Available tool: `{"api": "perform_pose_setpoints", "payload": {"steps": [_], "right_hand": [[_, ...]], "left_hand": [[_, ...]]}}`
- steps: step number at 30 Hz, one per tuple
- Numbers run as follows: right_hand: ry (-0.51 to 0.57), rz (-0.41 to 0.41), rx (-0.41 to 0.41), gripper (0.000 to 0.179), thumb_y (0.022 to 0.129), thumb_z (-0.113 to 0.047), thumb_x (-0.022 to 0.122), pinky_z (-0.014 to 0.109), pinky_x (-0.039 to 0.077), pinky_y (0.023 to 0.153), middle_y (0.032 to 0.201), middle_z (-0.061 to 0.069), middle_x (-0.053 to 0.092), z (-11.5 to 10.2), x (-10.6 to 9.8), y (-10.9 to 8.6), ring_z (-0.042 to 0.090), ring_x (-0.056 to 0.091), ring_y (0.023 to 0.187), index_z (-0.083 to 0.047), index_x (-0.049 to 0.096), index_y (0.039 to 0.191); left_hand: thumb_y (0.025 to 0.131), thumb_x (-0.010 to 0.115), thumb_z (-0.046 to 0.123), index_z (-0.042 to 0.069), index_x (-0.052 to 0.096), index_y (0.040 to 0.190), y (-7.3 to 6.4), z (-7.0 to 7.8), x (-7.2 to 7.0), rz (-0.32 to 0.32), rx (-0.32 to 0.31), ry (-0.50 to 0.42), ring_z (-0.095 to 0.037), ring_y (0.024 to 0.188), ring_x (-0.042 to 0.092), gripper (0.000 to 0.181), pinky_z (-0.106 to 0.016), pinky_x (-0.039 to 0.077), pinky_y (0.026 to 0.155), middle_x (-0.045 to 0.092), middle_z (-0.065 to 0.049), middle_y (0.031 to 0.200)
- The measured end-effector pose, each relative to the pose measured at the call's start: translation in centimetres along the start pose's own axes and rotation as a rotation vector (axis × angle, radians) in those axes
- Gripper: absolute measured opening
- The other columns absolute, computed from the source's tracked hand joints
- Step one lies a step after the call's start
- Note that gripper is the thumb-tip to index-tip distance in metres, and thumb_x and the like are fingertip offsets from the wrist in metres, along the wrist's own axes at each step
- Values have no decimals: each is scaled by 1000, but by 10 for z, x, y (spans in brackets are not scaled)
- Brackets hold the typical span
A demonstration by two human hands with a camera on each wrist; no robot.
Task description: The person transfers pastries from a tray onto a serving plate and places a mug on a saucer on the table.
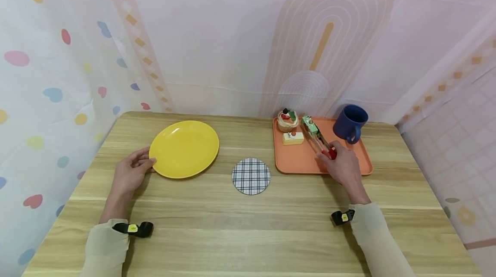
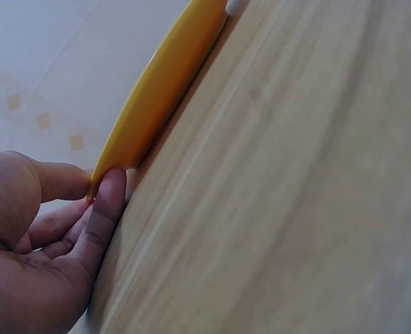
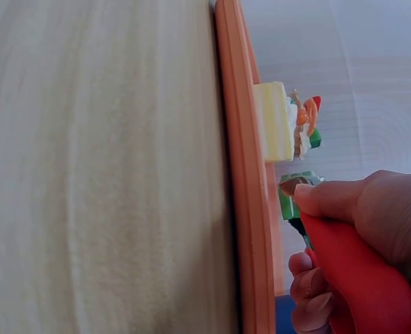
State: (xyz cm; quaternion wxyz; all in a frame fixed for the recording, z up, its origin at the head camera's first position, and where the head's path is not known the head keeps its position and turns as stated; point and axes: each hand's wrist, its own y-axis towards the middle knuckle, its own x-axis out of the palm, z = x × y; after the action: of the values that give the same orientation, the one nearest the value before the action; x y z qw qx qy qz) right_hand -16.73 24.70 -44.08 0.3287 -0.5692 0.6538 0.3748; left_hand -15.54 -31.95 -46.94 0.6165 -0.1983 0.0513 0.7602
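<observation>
On the left, my left hand (image 1: pixel 131 170) pinches the rim of a yellow plate (image 1: pixel 185 148), thumb over the edge and fingers beneath. The left wrist view shows the plate (image 2: pixel 160 90) edge-on, low over the wood. My right hand (image 1: pixel 342 163) grips red-handled tongs (image 3: pixel 359 271) above the orange tray (image 1: pixel 298 165). Their far ends are at a green cake slice (image 1: pixel 309 126) near the tray's back edge. Left of it on the tray are a yellow cake slice (image 1: pixel 292 138) and, behind that, a cupcake (image 1: pixel 287 121) with cream and berries.
A dark blue mug (image 1: pixel 350 122) stands at the tray's back right, its handle toward the front. Between plate and tray lies a round plaid coaster (image 1: pixel 251 176). Patterned cloth (image 1: pixel 217 53) hangs behind the wooden table (image 1: pixel 232 234) and along both sides.
</observation>
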Motion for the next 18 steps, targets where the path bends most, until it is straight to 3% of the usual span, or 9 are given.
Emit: {"api": "perform_pose_setpoints", "payload": {"steps": [5,13,18], "right_hand": [[5,17,-2,45,95,-35,74,28,31,47,75,15,60,-2,-2,-2,22,46,55,1,62,121],[21,53,-48,40,95,-33,74,28,29,44,66,9,52,-9,-8,-5,20,43,50,0,62,115],[29,62,-58,41,95,-32,74,27,29,43,67,10,55,-13,-12,-6,19,43,49,0,62,117]], "left_hand": [[103,63,19,2,44,154,1,-2,-1,0,0,1,6,87,63,58,-16,63,76,58,12,105],[103,63,19,2,44,154,0,0,-1,2,-1,3,6,87,63,57,-16,63,76,59,11,106],[103,63,19,3,44,154,0,0,-1,3,-10,3,6,88,63,57,-17,63,77,59,11,106]]}}
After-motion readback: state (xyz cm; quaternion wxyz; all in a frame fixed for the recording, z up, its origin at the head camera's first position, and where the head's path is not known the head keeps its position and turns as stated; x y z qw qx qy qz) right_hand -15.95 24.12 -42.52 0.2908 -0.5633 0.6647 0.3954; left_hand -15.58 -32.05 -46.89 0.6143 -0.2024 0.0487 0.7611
